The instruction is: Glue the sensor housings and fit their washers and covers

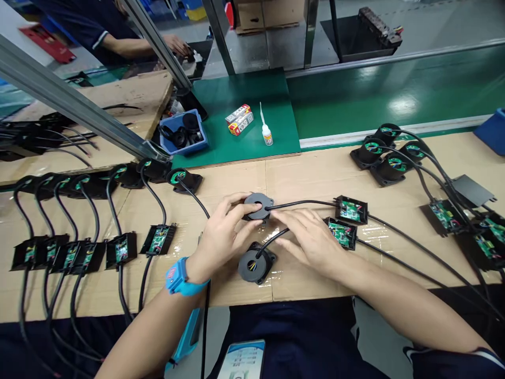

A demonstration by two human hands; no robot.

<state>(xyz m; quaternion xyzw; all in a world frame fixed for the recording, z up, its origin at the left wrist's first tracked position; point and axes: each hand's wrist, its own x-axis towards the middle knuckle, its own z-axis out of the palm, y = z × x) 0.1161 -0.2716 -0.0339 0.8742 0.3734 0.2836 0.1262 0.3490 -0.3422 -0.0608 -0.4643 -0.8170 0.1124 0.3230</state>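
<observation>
My left hand [229,231] grips a round dark grey housing cap [258,205] by its rim, with fingers and thumb on its top and side. A black cable [303,202] runs from this cap to a small open box with a green circuit board [351,209]. My right hand [307,234] lies beside that cable, fingers stretched out and thumb apart, fingertips close to the cap. Just below sits a second round housing [252,266], coloured wires visible in its centre hole. Its cable passes under my right hand toward another open circuit-board box [341,232].
Several wired housings and board boxes [120,250] line the left side; more housings [389,163] stand at right. On the green mat are a blue parts bin [183,134], a small carton [239,120] and a glue bottle [267,134]. Behind a metal post, another person's hand [176,45] works.
</observation>
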